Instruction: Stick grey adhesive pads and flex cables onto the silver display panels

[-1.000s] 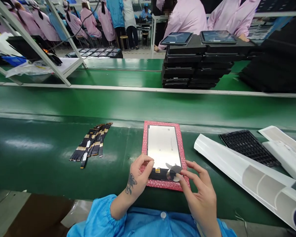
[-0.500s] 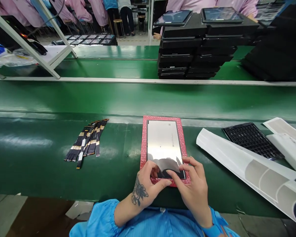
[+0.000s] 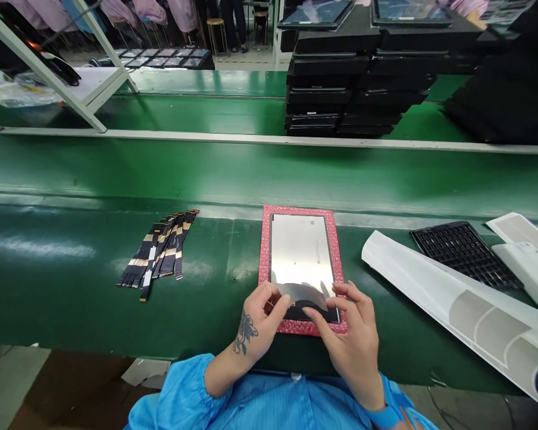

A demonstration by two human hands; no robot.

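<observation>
A silvery display panel (image 3: 300, 248) with a dark border lies on a pink bubble-wrap pad (image 3: 264, 251) in front of me. Across its near end arches a grey, semi-transparent film piece (image 3: 308, 291), its near edge curved up from the panel. My left hand (image 3: 262, 313) pinches the film's left end between thumb and fingers. At the right end, my right hand (image 3: 352, 331) holds the film between thumb and fingertips. A black strip and a small gold spot show on the panel beneath the film.
Several black-and-gold flex cables (image 3: 159, 254) lie to the left. On the right are a curled white sheet with grey film pieces (image 3: 412, 280), a black slotted tray (image 3: 466, 254) and a white packet (image 3: 526, 272). Stacked black trays (image 3: 327, 89) stand beyond the white rail (image 3: 206, 137).
My left thumb has lifted from near the panel's front edge and now presses against the film's left end. My right hand keeps nearly the same grip. The whole view has shifted slightly.
</observation>
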